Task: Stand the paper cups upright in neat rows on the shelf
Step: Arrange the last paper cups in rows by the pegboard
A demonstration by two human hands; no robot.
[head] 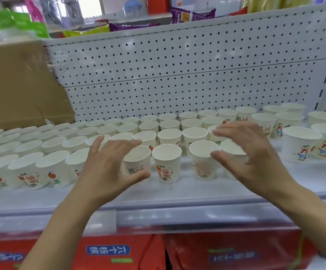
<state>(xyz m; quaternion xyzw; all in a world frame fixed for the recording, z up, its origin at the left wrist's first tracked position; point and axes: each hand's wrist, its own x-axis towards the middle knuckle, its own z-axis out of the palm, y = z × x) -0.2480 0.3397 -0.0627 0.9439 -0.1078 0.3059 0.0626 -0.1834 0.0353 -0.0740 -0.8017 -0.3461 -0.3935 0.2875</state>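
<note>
On the white shelf (177,191), upright paper cups (167,162) are arranged in rows; the left hand (107,168) and right hand (249,158) are held at the front row, fingers spread, nothing gripped.

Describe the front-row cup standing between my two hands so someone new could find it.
Start at the white shelf under the pegboard. In its front row, look between the left hand and right hand. It is the cup there that neither hand overlaps.
</note>
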